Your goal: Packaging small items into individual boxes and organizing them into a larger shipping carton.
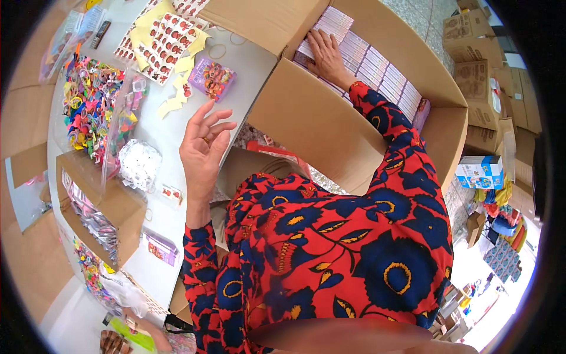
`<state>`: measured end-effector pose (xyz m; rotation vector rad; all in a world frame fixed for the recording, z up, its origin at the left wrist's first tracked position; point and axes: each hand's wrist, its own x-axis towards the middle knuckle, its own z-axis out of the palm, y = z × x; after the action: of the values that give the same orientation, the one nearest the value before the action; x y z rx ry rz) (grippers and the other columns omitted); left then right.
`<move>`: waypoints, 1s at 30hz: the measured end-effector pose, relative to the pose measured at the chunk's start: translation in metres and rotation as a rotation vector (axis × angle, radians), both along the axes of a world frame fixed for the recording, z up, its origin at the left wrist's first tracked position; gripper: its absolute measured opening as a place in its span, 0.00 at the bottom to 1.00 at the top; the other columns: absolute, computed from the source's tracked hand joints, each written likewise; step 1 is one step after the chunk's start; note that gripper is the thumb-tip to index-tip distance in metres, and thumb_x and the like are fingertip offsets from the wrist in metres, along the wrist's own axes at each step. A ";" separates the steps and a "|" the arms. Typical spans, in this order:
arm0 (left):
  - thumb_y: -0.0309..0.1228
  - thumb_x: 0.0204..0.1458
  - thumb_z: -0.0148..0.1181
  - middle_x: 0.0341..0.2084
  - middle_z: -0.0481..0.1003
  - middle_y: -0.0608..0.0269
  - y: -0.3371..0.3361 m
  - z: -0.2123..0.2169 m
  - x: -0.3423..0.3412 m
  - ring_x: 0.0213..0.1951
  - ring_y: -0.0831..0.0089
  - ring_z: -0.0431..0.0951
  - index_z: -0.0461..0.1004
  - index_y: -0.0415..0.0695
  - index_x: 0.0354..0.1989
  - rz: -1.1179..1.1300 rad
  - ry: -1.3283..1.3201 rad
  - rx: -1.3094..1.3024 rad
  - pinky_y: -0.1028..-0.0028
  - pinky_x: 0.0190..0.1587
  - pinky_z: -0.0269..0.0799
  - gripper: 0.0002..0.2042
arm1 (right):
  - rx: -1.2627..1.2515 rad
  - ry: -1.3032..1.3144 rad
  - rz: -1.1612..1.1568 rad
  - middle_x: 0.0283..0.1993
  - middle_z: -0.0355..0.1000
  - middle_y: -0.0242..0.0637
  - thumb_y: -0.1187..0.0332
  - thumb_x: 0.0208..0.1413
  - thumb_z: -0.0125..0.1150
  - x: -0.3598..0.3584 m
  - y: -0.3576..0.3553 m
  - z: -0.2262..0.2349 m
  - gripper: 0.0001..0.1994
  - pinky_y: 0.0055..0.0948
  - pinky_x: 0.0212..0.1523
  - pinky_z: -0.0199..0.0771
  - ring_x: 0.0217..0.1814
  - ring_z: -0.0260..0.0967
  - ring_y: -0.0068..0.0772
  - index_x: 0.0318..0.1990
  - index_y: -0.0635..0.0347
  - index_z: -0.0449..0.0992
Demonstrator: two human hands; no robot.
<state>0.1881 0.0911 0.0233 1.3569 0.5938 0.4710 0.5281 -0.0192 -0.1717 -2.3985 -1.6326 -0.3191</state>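
My right hand [326, 58] reaches into a large open carton [321, 127]. Its fingers lie flat over the far-left part of the tightly packed rows of small purple-and-white boxes [377, 71] inside. Whatever is under the palm is hidden. Above the table's near edge, my left hand [203, 147] is raised with nothing in it, fingers apart and slightly curled, a ring on one finger. Just beyond its fingertips, a purple printed box [213, 79] lies on the grey-white table [247, 88].
Sticker sheets [168, 44] with yellow paper scraps lie at the far side. A clear bin of colourful trinkets [94, 106], a white paper heap [140, 163] and a cardboard box of packets [127, 212] stand left. Another person's arm [154, 335] shows lower left. Stacked cartons [471, 94] stand right.
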 end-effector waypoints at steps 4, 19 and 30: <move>0.21 0.52 0.55 0.46 0.71 0.53 0.001 -0.004 -0.004 0.44 0.71 0.75 0.59 0.38 0.58 0.018 0.038 0.000 0.75 0.45 0.69 0.23 | -0.023 -0.023 0.002 0.66 0.49 0.45 0.58 0.44 0.61 -0.002 0.004 0.002 0.40 0.52 0.65 0.44 0.68 0.45 0.50 0.63 0.64 0.49; 0.22 0.52 0.55 0.45 0.71 0.56 0.003 -0.025 -0.009 0.43 0.73 0.75 0.63 0.38 0.56 -0.004 0.087 0.007 0.75 0.46 0.69 0.21 | 0.067 0.052 -0.008 0.64 0.50 0.49 0.50 0.46 0.59 -0.023 -0.025 0.020 0.43 0.49 0.64 0.46 0.67 0.45 0.53 0.64 0.63 0.47; 0.21 0.52 0.55 0.44 0.73 0.56 0.003 -0.031 -0.005 0.40 0.76 0.75 0.64 0.37 0.54 0.014 0.122 -0.025 0.78 0.43 0.69 0.19 | 0.143 1.210 -0.448 0.53 0.59 0.49 0.63 0.46 0.60 -0.004 -0.033 0.001 0.29 0.37 0.54 0.59 0.55 0.57 0.42 0.53 0.69 0.60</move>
<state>0.1833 0.0943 -0.0076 1.3650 0.7072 0.3927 0.5240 -0.0525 -0.1708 -2.0440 -0.5046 0.7809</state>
